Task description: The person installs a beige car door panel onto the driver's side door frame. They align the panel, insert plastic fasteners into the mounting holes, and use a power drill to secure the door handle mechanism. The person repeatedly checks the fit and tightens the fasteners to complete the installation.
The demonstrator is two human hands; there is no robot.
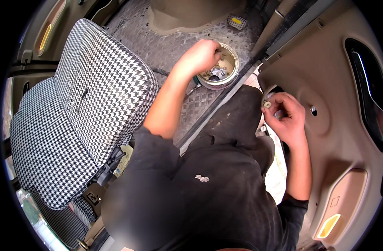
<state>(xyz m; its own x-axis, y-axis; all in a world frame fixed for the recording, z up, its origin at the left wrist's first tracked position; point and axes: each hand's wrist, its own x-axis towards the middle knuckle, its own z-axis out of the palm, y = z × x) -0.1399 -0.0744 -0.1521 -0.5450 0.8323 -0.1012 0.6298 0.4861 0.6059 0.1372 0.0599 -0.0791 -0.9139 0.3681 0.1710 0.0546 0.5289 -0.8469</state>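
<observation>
My left hand (pixel 206 56) reaches over the rim of a round metal tin (pixel 235 65) standing on the patterned floor, its fingers curled down and their tips hidden inside. Small mixed pieces of hardware (pixel 218 73) lie in the tin, with a black round part among them. Beside the inner door panel, my right hand (pixel 283 113) grips a small pale fitting with a hole (pixel 267 104) between thumb and fingers. A curved piece of the door trim (pixel 269 90) is just above it.
A houndstooth seat (pixel 91 92) fills the left of the cab. The brown door panel (pixel 329 138) is on the right, beside a door sill (pixel 216 108). A small pedal-like pad with a yellow strip (pixel 236 21) is at the top, near a molded floor hump (pixel 179 16).
</observation>
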